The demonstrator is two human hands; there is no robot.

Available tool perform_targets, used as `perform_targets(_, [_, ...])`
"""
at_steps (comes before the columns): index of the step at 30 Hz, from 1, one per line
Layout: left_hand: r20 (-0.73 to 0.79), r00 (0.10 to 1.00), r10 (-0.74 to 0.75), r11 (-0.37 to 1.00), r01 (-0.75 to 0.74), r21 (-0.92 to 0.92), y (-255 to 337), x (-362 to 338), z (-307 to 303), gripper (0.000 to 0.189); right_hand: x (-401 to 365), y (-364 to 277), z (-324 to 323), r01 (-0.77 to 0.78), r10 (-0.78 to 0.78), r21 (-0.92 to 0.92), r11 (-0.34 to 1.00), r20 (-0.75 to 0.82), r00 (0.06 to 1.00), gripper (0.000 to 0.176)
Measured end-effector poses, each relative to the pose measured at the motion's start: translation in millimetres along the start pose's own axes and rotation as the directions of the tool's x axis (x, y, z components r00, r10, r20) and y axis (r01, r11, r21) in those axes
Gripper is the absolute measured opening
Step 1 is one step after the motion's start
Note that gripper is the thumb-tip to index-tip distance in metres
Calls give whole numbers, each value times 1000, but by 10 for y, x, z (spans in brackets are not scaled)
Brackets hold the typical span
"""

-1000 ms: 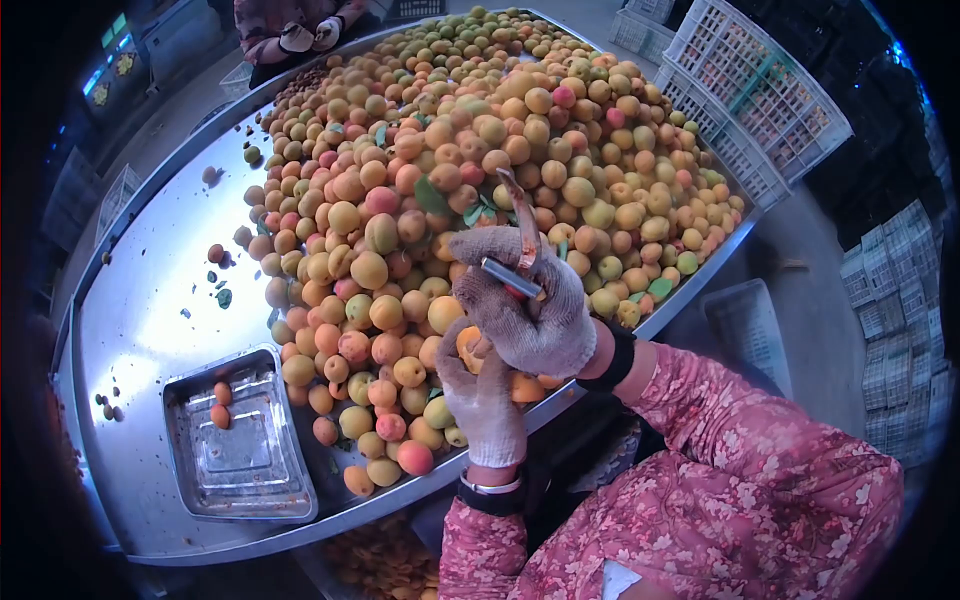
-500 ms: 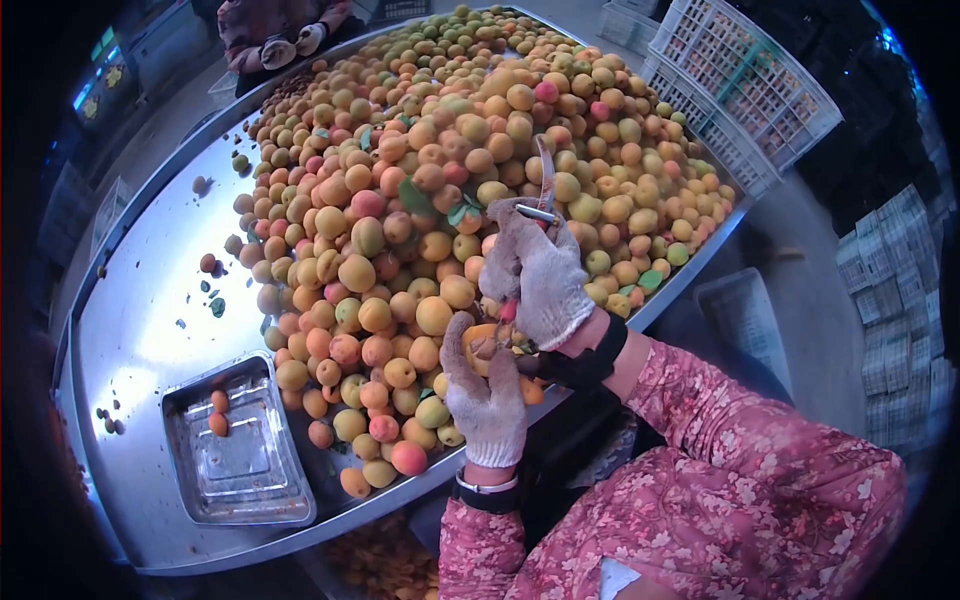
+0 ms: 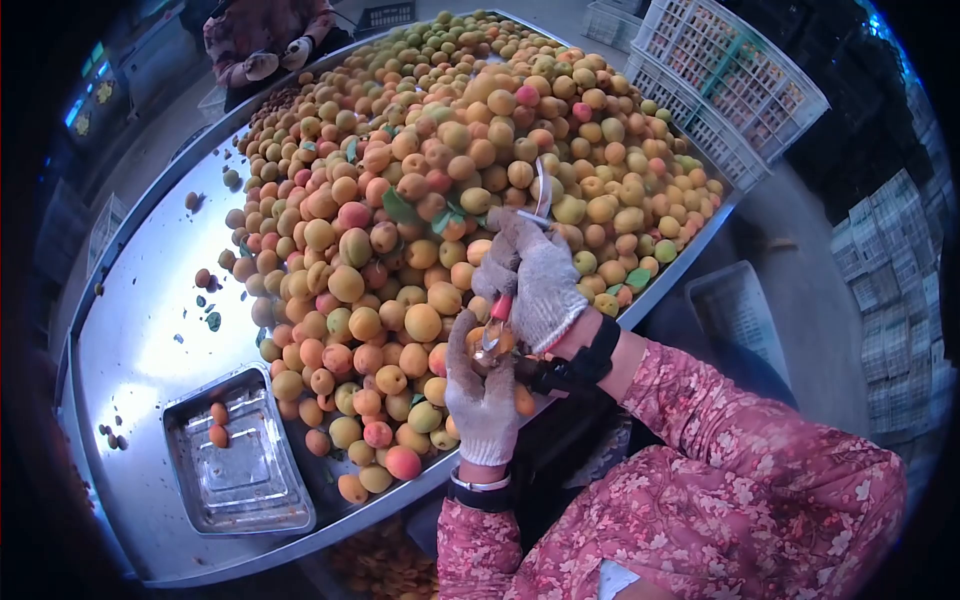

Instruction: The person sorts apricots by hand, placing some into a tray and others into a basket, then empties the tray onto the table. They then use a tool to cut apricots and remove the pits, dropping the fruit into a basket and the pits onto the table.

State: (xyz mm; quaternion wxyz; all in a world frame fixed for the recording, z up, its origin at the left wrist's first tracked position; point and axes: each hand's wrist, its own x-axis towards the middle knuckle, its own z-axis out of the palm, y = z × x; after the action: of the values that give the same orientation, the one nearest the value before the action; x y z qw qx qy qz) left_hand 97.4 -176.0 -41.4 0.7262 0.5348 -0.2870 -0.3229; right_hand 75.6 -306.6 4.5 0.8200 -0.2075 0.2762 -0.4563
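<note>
My left hand [image 3: 482, 400], in a whitish glove stained brown at the fingers, is closed around an apricot [image 3: 505, 342] near the table's front edge. Most of that fruit is hidden by my fingers and the tool. My right hand [image 3: 535, 285], gloved the same way, grips a red-handled tool [image 3: 502, 307] just above. Its forked metal tip is at the apricot in my left hand. A curved metal strip [image 3: 543, 190] and a thin bar stick out past the far side of my right fist. Both hands are in front of a large heap of apricots [image 3: 400, 250].
On the metal table [image 3: 130, 330] a steel tray [image 3: 245, 490] holds two small orange-brown pieces. Leaves [image 3: 400, 205] and dark bits are scattered about. Plastic crates [image 3: 740, 80] stand at the far right, another crate [image 3: 740, 310] nearer. Across the table is another person with gloved hands [image 3: 278, 60].
The tool's forked metal tip now shows clearly against the apricot between my hands; before, it was mostly hidden. My right hand has turned slightly. The whole view has shifted a little.
</note>
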Motion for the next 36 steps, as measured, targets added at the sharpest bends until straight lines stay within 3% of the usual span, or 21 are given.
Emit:
perform_targets(2, [0, 1000, -11, 1000, 11, 25, -1, 6, -13, 47, -67, -74, 79, 191, -183, -85, 978, 95, 979, 4])
perform_targets(3, [-1, 1000, -24, 998, 24, 51, -4, 9, -23, 43, -81, -98, 80, 191, -182, -86, 978, 97, 979, 4])
perform_targets(5, [1, 999, -54, 997, 54, 62, -61, 20, -37, 40, -95, -145, 70, 414, -322, -280, 866, 321, 891, 8])
perform_targets(6, [2, 996, -85, 994, 85, 75, -81, 26, -38, 37, -116, -157, 70, 437, -305, -225, 871, 451, 839, 15])
perform_targets(9, [14, 989, -146, 987, 147, -60, -74, 23, -48, 37, -176, -162, 85, 471, -305, -277, 838, 477, 824, 17])
perform_targets(11, [28, 982, -185, 982, 186, -42, -49, 32, -70, 36, -202, -160, 48, 477, -292, -287, 831, 505, 812, 19])
perform_targets(13, [44, 974, -223, 974, 224, -25, -9, 37, -58, 36, -241, -152, 43, 515, -275, -414, 750, 513, 813, 20])
perform_targets(15, [27, 974, -226, 968, 228, -102, 21, 31, -25, 34, -241, -119, -10, 487, -241, -412, 770, 519, 820, 23])
perform_targets(17, [26, 972, -233, 966, 234, -113, -38, 30, -42, 32, -234, -81, -18, 593, -294, -489, 640, 556, 777, 24])
perform_targets(19, [19, 970, -243, 962, 243, -125, -61, 24, -51, 31, -235, -64, -21, 619, -293, -503, 603, 582, 758, 26])
perform_targets(22, [16, 969, -247, 968, 248, -45, -77, 18, -49, 29, -229, -29, -3, 842, -398, -448, 302, 743, 538, 29])
perform_targets(23, [26, 971, -237, 970, 238, -40, -111, 16, -59, 29, -238, -33, -5, 840, -398, -449, 304, 741, 540, 29])
perform_targets(25, [34, 973, -227, 973, 228, -36, -185, 10, -69, 28, -247, -41, -9, 762, -318, -513, 394, 702, 637, 29])
perform_targets(27, [20, 996, -89, 983, 85, 163, -218, -7, -43, 27, -196, -31, -31, 778, -295, -505, 374, 731, 616, 28])
perform_targets(28, [20, 996, -91, 983, 87, 163, -180, -12, -17, 27, -174, -32, -35, 795, -274, -495, 351, 757, 593, 28])
perform_targets(30, [26, 951, -309, 948, 310, -67, -63, -17, 37, 27, -177, -59, -12, 758, -186, -537, 370, 757, 627, 27])
perform_targets(31, [27, 950, -312, 948, 313, -65, -111, -25, 29, 27, -181, -63, 0, 722, -96, -576, 383, 752, 652, 26])
perform_targets(32, [27, 980, -195, 977, 192, 97, -199, -37, 10, 28, -169, -31, 8, 660, -93, -581, 476, 714, 694, 24])
perform_targets(33, [46, 996, -78, 965, 63, 254, -228, -39, 7, 30, -164, -51, 15, 659, -95, -582, 477, 711, 697, 24])
perform_targets(35, [41, 994, -97, 964, 84, 254, -201, -66, 38, 29, -124, -115, 51, 436, 10, -644, 629, 567, 824, 23])
perform_targets(36, [34, 993, -115, 963, 103, 251, -175, -71, 55, 29, -88, -94, 58, 359, -38, -504, 786, 540, 841, 16])
